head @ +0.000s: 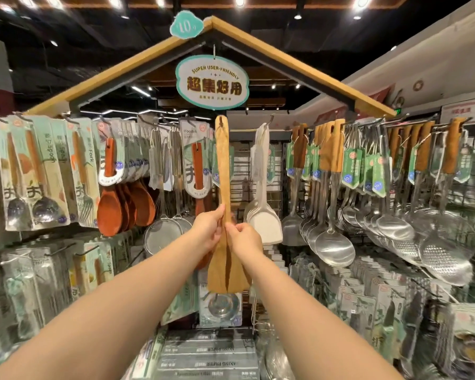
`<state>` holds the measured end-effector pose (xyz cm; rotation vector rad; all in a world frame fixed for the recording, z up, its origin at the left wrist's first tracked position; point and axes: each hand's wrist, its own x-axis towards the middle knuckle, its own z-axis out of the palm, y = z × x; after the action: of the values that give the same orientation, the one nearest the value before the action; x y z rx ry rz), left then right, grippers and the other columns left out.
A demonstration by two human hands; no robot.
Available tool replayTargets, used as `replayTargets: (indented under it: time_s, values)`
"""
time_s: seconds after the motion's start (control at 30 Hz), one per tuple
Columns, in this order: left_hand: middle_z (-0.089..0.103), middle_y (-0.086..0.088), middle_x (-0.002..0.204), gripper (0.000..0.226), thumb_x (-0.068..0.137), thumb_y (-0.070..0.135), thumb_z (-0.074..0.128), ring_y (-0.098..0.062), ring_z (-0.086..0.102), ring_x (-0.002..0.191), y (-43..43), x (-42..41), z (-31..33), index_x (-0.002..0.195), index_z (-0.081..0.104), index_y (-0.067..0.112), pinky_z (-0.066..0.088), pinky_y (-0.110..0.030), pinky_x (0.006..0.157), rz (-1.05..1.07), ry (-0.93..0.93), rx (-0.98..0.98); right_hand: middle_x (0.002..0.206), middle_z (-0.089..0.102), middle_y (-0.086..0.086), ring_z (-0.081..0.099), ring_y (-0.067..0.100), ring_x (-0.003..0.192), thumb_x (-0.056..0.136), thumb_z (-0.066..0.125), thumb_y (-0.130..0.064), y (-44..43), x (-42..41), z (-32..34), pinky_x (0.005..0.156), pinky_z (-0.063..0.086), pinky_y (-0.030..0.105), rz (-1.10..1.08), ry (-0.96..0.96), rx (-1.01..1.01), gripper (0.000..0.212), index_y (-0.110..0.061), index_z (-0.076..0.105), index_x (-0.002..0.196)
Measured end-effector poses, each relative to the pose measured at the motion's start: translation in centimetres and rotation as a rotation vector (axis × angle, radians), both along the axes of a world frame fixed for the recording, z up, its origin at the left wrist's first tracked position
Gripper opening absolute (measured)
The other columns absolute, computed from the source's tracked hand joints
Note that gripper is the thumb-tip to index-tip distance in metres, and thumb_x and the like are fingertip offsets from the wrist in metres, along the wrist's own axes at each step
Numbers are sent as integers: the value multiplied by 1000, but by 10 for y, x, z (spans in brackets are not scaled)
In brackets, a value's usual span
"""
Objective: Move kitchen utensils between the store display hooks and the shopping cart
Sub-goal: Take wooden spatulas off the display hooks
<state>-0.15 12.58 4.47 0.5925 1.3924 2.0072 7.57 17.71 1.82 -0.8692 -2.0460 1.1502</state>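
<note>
While both bare forearms reach up from the near edge, one item is held at the centre of the display.

Item: wooden spatula (222, 171), pale wood. Long axis close to vertical. Handle end up, level with the hook rail (368, 124) under the roof-shaped frame; broad blade down, with a dark slit along it. Whether the handle's top hole sits on a hook cannot be told.

Left hand (209, 226): fingers curled round the shaft at about mid-length, thumb on the near side.
Right hand (246, 238): just below and right of the left, fingertips pinching the shaft where it widens to the blade.

Clearance, left: carded red-brown wooden utensils (196, 165) hang just beside the handle; farther left, red-brown rice paddles (109, 212), a mesh strainer (162, 237) and packaged spoons and forks (39, 174).
Clearance, right: an open gap, then a white spatula (262, 220); beyond it steel ladles (333, 248) and perforated skimmers (444, 250), crowded together.
Clearance, above: an oval hanging sign (212, 82) well over the handle end.
Clearance, below: packaged goods touching or just behind the blade tip; boxes of baking paper (209, 355) at the near edge.
</note>
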Motion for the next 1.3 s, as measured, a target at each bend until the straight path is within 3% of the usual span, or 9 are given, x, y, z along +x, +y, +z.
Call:
replayTargets:
  time_s: [0.1, 0.2, 0.33, 0.53, 0.67, 0.83, 1.0, 1.13, 1.3]
  values:
    - [47, 0, 59, 32, 99, 26, 45, -6, 40, 41, 14, -30, -17, 74, 55, 9, 27, -14, 33, 43, 96, -163, 96, 58, 7, 57, 27, 97, 98, 42, -42, 33, -27, 3, 78, 39, 31, -6, -81, 18, 30, -14, 51, 92]
    - [50, 0, 67, 33, 99, 32, 42, -7, 40, 57, 19, -54, -32, 79, 55, 11, 29, -12, 36, 65, 115, -262, 105, 63, 14, 56, 32, 109, 99, 39, -41, 61, -47, 3, 84, 40, 31, -27, -176, 59, 40, -8, 61, 102]
    - [41, 2, 61, 34, 100, 28, 38, -7, 35, 45, 16, -65, -58, 70, 49, 15, 20, -21, 47, 63, 192, -388, 122, 61, 17, 54, 32, 116, 101, 35, -40, 74, -68, 6, 90, 40, 31, 6, -290, 95, 49, -2, 62, 114]
    - [52, -2, 65, 30, 99, 21, 43, -13, 46, 55, 3, -59, -70, 73, 54, 13, 32, -18, 43, 106, 475, -474, 113, 59, 16, 54, 33, 116, 101, 37, -34, 76, -74, 2, 82, 39, 31, -5, -315, 161, 35, -7, 57, 112]
    - [63, 0, 84, 25, 97, 31, 43, -19, 57, 80, -10, -52, -56, 87, 61, 18, 44, -29, 68, 163, 677, -565, 139, 43, 10, 47, 31, 125, 97, 47, -29, 53, -54, 15, 98, 40, 38, -35, -294, 391, 45, -9, 38, 137]
    - [63, 0, 114, 29, 97, 32, 41, -21, 56, 104, -30, -23, -23, 116, 60, 19, 39, -27, 77, 249, 918, -572, 128, 52, 11, 52, 31, 116, 94, 50, -30, 17, -21, 58, 97, 44, 45, -29, -308, 747, 38, -11, 48, 127]
    - [62, -10, 123, 33, 98, 32, 38, -30, 55, 113, -52, 14, -15, 123, 55, 19, 43, -33, 87, 257, 1044, -590, 118, 59, 10, 56, 30, 110, 94, 47, -30, -38, 19, 67, 91, 46, 41, -29, -383, 916, 32, -13, 54, 119]
    - [64, -9, 113, 31, 96, 30, 34, -29, 58, 102, -85, 45, -25, 114, 57, 18, 47, -37, 85, 301, 1085, -560, 113, 62, 6, 57, 28, 107, 94, 45, -32, -79, 51, 53, 91, 43, 39, -63, -363, 937, 28, -17, 57, 114]
    - [66, 4, 113, 31, 92, 39, 39, -21, 59, 104, -157, 95, -48, 112, 60, 27, 47, -41, 90, 446, 1110, -598, 117, 63, 6, 58, 28, 107, 95, 44, -33, -124, 100, 16, 91, 47, 43, -21, -196, 642, 31, -18, 58, 117]
